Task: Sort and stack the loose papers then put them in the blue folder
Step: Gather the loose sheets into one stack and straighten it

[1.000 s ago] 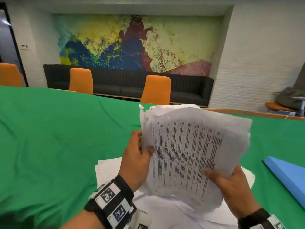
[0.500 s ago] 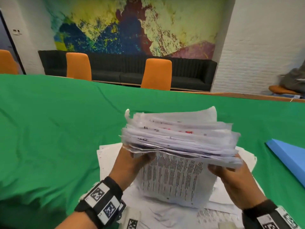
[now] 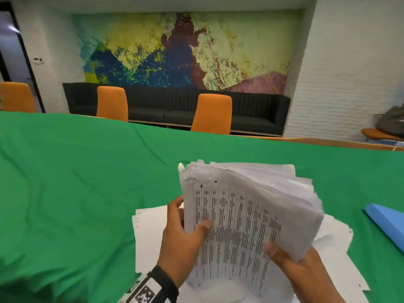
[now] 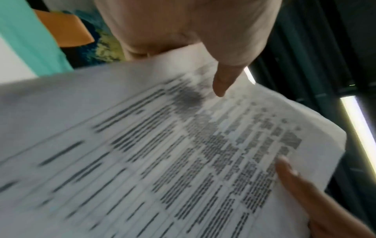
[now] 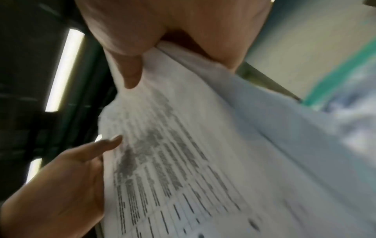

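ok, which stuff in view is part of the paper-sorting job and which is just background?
Job:
- paper stack, held upright by left hand and right hand
- loose sheets on the green cloth
- blue folder, at right

Just there:
- orange chairs
- dark sofa
- wall mural

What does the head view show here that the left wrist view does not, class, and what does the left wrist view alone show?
Only the head view shows the blue folder at the right, loose papers lying on the green cloth, and the sofa.

Only the left wrist view shows dark ceiling with light strips.

Both show the paper stack, printed page facing the person, gripped by the left hand and right hand.
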### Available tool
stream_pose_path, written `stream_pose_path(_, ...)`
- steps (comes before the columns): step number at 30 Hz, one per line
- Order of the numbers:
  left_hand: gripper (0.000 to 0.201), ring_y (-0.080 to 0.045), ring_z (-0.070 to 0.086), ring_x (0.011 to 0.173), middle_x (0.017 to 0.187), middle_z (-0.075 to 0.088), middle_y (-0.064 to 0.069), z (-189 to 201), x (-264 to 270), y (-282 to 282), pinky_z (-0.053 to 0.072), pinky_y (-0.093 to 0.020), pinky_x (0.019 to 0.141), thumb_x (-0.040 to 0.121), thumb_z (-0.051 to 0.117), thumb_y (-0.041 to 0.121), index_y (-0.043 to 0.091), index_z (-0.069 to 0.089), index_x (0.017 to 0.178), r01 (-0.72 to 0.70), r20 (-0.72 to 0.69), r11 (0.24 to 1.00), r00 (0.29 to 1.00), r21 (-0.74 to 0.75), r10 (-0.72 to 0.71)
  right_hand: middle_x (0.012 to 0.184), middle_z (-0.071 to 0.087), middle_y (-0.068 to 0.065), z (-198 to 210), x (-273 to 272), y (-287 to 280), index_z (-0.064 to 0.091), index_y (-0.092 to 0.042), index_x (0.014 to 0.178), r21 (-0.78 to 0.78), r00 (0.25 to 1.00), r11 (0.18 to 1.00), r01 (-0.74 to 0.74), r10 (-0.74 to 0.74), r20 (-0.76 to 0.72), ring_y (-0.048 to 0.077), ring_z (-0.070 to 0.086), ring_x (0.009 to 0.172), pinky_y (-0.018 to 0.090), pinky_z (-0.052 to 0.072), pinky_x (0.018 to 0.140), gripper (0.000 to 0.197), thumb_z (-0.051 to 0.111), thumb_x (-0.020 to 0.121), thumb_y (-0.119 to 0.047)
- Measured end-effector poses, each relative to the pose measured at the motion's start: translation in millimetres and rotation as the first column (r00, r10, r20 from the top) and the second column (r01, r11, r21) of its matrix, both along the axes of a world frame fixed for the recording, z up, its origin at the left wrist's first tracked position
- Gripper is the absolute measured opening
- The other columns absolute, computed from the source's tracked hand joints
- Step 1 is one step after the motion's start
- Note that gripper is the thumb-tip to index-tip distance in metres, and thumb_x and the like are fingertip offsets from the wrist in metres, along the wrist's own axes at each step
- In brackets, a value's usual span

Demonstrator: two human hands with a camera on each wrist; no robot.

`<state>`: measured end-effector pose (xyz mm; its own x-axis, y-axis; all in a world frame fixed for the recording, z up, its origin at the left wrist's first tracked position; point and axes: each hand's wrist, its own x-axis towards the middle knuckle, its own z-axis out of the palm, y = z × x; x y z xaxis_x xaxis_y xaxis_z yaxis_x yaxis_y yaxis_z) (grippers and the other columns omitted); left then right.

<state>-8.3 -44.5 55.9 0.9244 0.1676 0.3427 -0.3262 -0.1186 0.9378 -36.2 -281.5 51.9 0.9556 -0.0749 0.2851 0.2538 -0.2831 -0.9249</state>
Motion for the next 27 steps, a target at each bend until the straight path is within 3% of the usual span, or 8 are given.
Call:
stream_pose_path(3,0.043,-0.013,0.072,0.104,0.115,0.072,0.006,-9.6,1.2,4.5,0.06,-0.039,0.089,0.088,0.071,0.035,0.034,0.049,0.124,0.165,-0.152,0.986,0.975,-0.01,-0.164,0.101,0.077,-0.02,-2.0,1.2,-3.1,0.076,-0.049,0.095,-0.018,0.995,0.999,0.033,-0.035,-0.097,0.0,0.071,0.093,0.037,0.055,0.089,0.024,0.074,0.072,-0.041)
stream_pose_path(6,0.046,-0.012,0.07,0.103,0.115,0.07,0.007,-5.5,9.2,19.7,0.058,-0.037,0.091,0.087,0.068,0.048,0.036,0.049,0.128,0.328,-0.301,0.91,0.921,0.255,-0.247,0.084,0.079,0.004,15.9,6.4,-20.3,0.077,-0.012,0.088,-0.031,0.985,0.995,0.095,-0.098,-0.143,0.026,0.075,0.077,0.051,0.06,0.077,0.021,0.071,0.084,-0.032)
stream_pose_path(9,0.044,-0.016,0.063,0.104,0.115,0.064,0.007,-5.0,28.5,68.5,0.051,-0.033,0.088,0.091,0.063,0.054,0.035,0.053,0.13,0.257,-0.434,0.736,0.899,0.626,0.056,0.09,0.077,0.021,26.7,16.3,-56.8,0.069,0.0,0.098,0.096,0.957,0.983,0.158,-0.129,-0.259,0.038,0.073,0.073,0.056,0.059,0.078,0.018,0.071,0.086,-0.013)
stream_pose_path(13,0.057,-0.028,0.059,0.121,0.14,0.057,-0.01,-24.4,42.0,131.6,0.049,-0.033,0.098,0.094,0.063,0.048,0.017,0.049,0.139,0.171,-0.488,0.599,0.765,0.782,0.419,0.086,0.076,0.024,-3.7,15.1,-87.2,0.067,0.001,0.101,0.184,0.889,0.963,0.195,-0.094,-0.447,0.038,0.073,0.064,0.066,0.055,0.081,0.061,0.091,0.052,-0.027)
stream_pose_path(16,0.046,-0.027,0.066,0.101,0.122,0.065,-0.009,-35.2,45.8,136.1,0.057,-0.03,0.076,0.094,0.067,0.036,0.013,0.052,0.132,0.075,-0.572,0.796,0.737,0.6,0.361,0.076,0.077,0.019,-25.6,13.6,-89.8,0.063,0.005,0.105,0.206,0.839,0.948,0.242,-0.098,-0.535,0.035,0.074,0.058,0.069,0.043,0.098,0.021,0.068,0.085,-0.002)
stream_pose_path(18,0.033,-0.02,0.067,0.082,0.113,0.068,-0.008,-37.1,47.2,126.2,0.056,-0.027,0.059,0.095,0.069,0.024,0.009,0.057,0.122,-0.01,-0.626,0.938,0.742,0.347,0.24,0.076,0.077,0.02,-35.8,15.9,-94.4,0.062,0.005,0.105,0.198,0.812,0.942,0.269,-0.112,-0.573,0.036,0.074,0.058,0.068,0.044,0.096,0.015,0.061,0.091,0.0)
stream_pose_path(23,0.011,-0.037,0.069,0.091,0.113,0.07,-0.024,-34.2,50.6,115.5,0.058,-0.053,0.084,0.092,0.063,-0.008,0.002,0.061,0.099,-0.197,-0.643,0.974,0.762,-0.114,0.079,0.087,0.077,0.024,-44.2,18.3,-102.7,0.062,0.003,0.11,0.22,0.795,0.932,0.288,-0.105,-0.598,0.04,0.075,0.066,0.056,0.061,0.06,0.023,0.063,0.089,-0.004)
stream_pose_path(27,0.005,-0.031,0.07,0.09,0.113,0.073,-0.023,-2.0,54.7,118.0,0.057,-0.048,0.09,0.092,0.066,-0.001,0.003,0.067,0.093,-0.211,-0.46,0.977,0.871,-0.028,0.174,0.099,0.076,0.024,-48.0,19.1,-105.7,0.062,-0.001,0.117,0.233,0.804,0.931,0.279,-0.094,-0.587,0.044,0.075,0.08,0.068,0.053,0.084,0.027,0.064,0.09,-0.007)
